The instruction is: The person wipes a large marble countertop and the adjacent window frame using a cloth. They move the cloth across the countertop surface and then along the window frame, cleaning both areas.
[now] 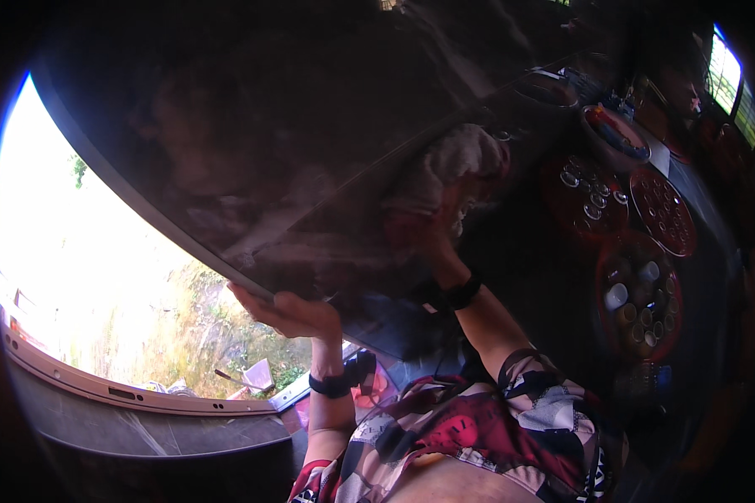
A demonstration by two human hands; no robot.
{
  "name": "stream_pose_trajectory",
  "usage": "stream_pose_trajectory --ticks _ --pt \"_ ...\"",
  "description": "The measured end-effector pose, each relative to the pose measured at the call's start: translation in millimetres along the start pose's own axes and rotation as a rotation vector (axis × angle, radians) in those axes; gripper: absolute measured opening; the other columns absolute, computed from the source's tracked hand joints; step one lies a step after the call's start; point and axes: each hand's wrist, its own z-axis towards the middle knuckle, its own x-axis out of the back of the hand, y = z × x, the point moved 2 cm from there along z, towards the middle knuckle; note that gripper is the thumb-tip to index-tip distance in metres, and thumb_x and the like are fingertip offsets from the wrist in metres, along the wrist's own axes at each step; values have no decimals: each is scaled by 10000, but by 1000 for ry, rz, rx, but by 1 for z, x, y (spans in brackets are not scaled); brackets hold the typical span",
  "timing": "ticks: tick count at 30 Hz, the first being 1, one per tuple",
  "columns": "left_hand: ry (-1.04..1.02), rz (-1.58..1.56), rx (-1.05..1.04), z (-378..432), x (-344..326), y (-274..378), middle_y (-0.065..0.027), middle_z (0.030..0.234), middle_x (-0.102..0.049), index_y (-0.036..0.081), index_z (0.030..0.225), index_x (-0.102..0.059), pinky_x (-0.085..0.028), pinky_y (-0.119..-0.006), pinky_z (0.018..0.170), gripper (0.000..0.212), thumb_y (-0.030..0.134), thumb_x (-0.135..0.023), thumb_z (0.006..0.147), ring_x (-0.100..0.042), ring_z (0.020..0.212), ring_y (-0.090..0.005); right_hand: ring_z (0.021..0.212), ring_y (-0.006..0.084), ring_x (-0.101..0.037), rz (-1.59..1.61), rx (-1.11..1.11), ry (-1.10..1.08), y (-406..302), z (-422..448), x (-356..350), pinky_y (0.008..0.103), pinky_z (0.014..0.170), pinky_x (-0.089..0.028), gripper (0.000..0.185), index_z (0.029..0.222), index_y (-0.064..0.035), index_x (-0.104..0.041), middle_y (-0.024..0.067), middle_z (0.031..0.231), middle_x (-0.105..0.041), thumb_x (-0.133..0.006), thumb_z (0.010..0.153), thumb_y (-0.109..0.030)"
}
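A large dark glossy panel [277,144], which reflects the room, fills the upper middle of the view. My left hand [292,311] rests palm up against its lower left edge, with the fingers at the rim; whether it grips the edge is not plain. My right hand [443,220] holds a crumpled grey and red cloth [462,157] against or close to the panel's dark surface, right of a thin diagonal seam. The cloth hides most of the fingers. Both wrists wear black bands.
Bright daylight and dry ground show past a window or door frame [163,402] at lower left. A dustpan [260,375] lies outside. At right are a red tray of glasses [588,188], a perforated red tray [662,210], a red tray of cups [638,295] and a filled basin [616,135].
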Motion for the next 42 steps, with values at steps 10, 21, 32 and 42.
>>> stream_pose_trajectory --ticks 10,21,32,42 --pt "-58 -49 58 1 3 12 -248 1467 -382 -65 1442 -349 -307 -433 1101 528 280 -367 1043 -385 1352 -347 1119 312 -474 57 250 -242 -107 -18 -25 520 1025 -340 527 1232 -95 -437 150 1176 -516 -579 828 -402" --pt "-2 75 -132 11 6 29 -244 1481 -345 15 1384 -416 -273 -547 1108 457 263 -474 1004 -330 1383 -404 1191 317 -443 63 308 -191 -90 33 -13 500 1047 -333 574 1309 -90 -381 163 1248 -487 -565 862 -401" --pt "-256 294 -321 8 -5 37 -305 1485 -311 -10 1366 -427 -238 -595 1103 470 191 -487 946 -257 1396 -504 1264 322 -413 151 41 92 42 80 3 480 1069 -325 624 1385 -85 -324 175 1320 -457 -551 896 -400" --pt "-172 511 -465 0 -30 21 -340 1500 -269 -28 1408 -397 -146 -616 1117 547 273 -497 963 -243 1407 -501 1330 327 -385 488 -163 221 139 99 16 462 1089 -318 670 1455 -81 -272 187 1386 -430 -539 928 -399"
